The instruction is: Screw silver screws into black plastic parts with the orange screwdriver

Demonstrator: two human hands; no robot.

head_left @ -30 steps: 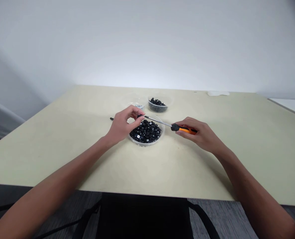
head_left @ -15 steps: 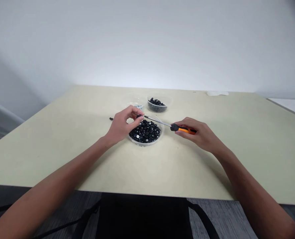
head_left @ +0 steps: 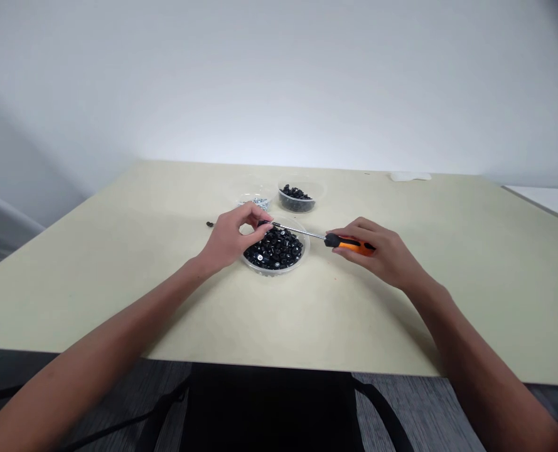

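My left hand (head_left: 229, 242) is pinched around a small black part (head_left: 263, 223), just above the rim of a clear round bowl (head_left: 279, 272). The bowl is heaped with black rubber-like parts (head_left: 273, 249). My right hand (head_left: 385, 251) grips an orange-and-black screwdriver (head_left: 349, 244) by its handle. The screwdriver's steel shaft (head_left: 300, 231) crosses over the bowl, and its tip meets the part in my left fingers. The fingers hide the exact contact.
Behind the bowl stand a clear tub of black parts (head_left: 297, 201) and a clear container of small silver screws (head_left: 258, 203). One loose black part (head_left: 209, 224) lies left of my left hand. A white object (head_left: 410, 177) rests at the far edge of the cream table (head_left: 118, 301).
My right hand has shifted slightly on the handle, and the screwdriver's handle end has turned a little toward me. My left hand stays at the shaft's tip.
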